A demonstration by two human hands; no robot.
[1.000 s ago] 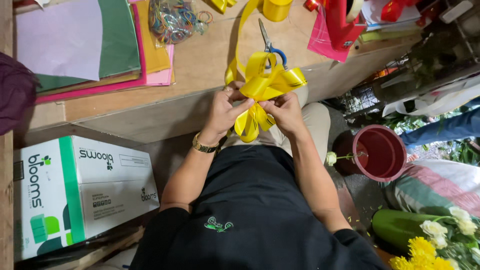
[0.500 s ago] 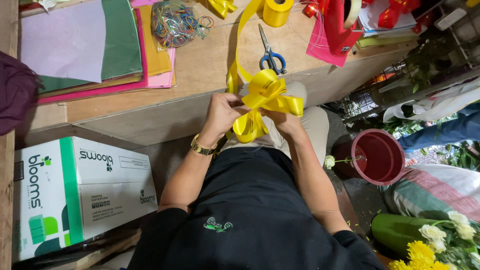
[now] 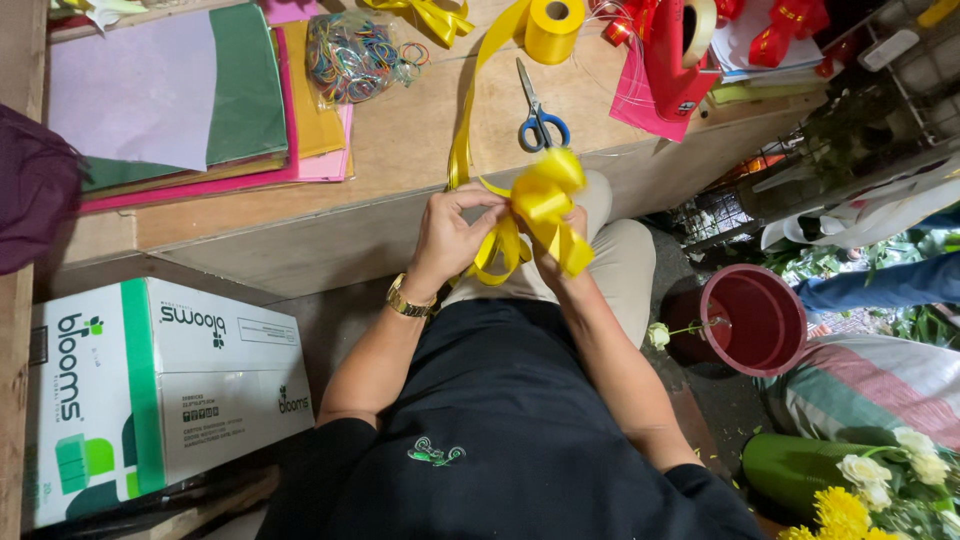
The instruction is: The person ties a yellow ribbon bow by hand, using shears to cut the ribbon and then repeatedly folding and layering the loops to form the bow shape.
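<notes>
Left hand (image 3: 452,232): fingers curled, pinching the yellow ribbon bow (image 3: 540,205) at its knot.
Right hand (image 3: 562,240): mostly hidden behind the loops; it grips the bow from the other side, fingertips closed on it.
Bow: held over the lap, just off the edge of the wooden bench (image 3: 400,150), tails hanging down.
Ribbon strand: runs from the bow up across the bench to the yellow roll (image 3: 553,28).
Scissors (image 3: 538,112): blue-handled, flat on the bench beside the strand.
Paper sheets (image 3: 180,95): stacked at the left.
Red bucket (image 3: 755,320): on the floor to the right, holding one white rose (image 3: 658,335).
</notes>
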